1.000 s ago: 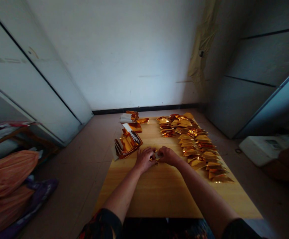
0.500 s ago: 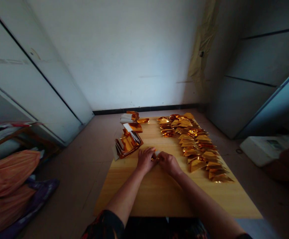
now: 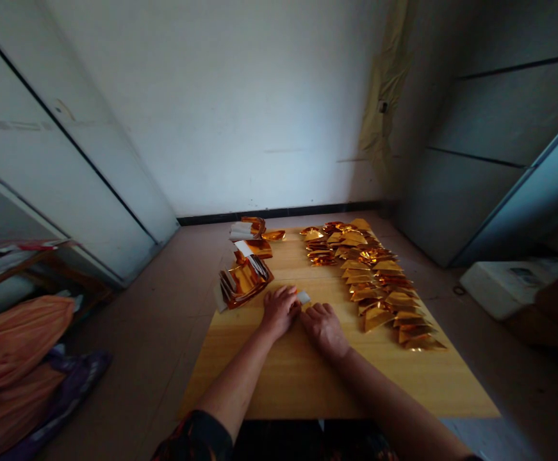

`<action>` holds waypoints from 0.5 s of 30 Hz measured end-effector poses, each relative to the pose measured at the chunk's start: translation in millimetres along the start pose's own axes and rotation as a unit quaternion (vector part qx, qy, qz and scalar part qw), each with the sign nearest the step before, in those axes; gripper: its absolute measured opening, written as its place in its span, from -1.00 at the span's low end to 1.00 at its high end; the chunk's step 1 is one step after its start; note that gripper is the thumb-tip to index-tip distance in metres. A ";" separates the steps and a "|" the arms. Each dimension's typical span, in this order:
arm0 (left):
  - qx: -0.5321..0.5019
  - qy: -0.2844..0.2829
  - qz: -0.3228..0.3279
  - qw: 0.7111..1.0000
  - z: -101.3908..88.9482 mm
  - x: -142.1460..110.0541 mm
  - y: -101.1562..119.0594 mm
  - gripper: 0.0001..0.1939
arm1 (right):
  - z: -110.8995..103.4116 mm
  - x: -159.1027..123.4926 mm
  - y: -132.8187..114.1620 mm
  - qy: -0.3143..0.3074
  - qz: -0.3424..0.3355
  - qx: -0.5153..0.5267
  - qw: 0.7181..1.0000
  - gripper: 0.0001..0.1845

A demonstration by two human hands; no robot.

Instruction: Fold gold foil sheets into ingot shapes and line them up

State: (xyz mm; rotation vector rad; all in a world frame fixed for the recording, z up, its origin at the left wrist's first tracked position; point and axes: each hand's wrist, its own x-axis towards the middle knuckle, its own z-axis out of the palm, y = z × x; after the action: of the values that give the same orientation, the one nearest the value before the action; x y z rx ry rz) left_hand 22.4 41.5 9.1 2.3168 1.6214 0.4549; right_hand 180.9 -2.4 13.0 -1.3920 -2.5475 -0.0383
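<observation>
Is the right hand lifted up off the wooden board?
No, the right hand lies palm down on the wooden board, beside the left hand.

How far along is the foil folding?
Looks well along. Done: long rows of folded gold foil pieces on the wooden board. In hand: a small foil piece just past the left hand and right hand, both lying open. Left: the gold foil stacks at the board's far left, sheet count unclear.

Foil rows [image 3: 379, 282] bar right hand [image 3: 324, 331]; foil bundles [image 3: 245, 282] bar left hand [image 3: 279, 312]
</observation>
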 end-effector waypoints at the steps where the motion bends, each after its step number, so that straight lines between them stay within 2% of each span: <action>1: 0.003 -0.008 0.011 1.000 -2.3 -1.1 -1.0 -0.84 | -1.4 -0.5 2.6 -0.009 0.005 -0.003 1.000 -0.81; 6: 0.027 -0.037 0.077 0.996 -11.5 -6.5 -5.8 -0.76 | -6.5 -1.1 17.8 -0.027 0.034 -0.008 0.999 -0.79; 11: 0.035 -0.012 0.091 0.995 -9.0 -6.1 -7.2 -0.70 | -8.0 -0.2 20.4 -0.039 0.064 -0.001 0.997 -0.80; 15: 0.037 0.016 0.093 0.995 -5.7 -3.8 -6.9 -0.66 | -7.0 -2.0 17.6 -0.022 0.070 -0.008 0.997 -0.78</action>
State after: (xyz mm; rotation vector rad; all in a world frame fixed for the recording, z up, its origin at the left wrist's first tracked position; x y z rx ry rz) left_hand 12.9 40.5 11.2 2.5410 1.4671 0.4815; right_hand 197.9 4.6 17.8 -1.5901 -2.4830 -0.0035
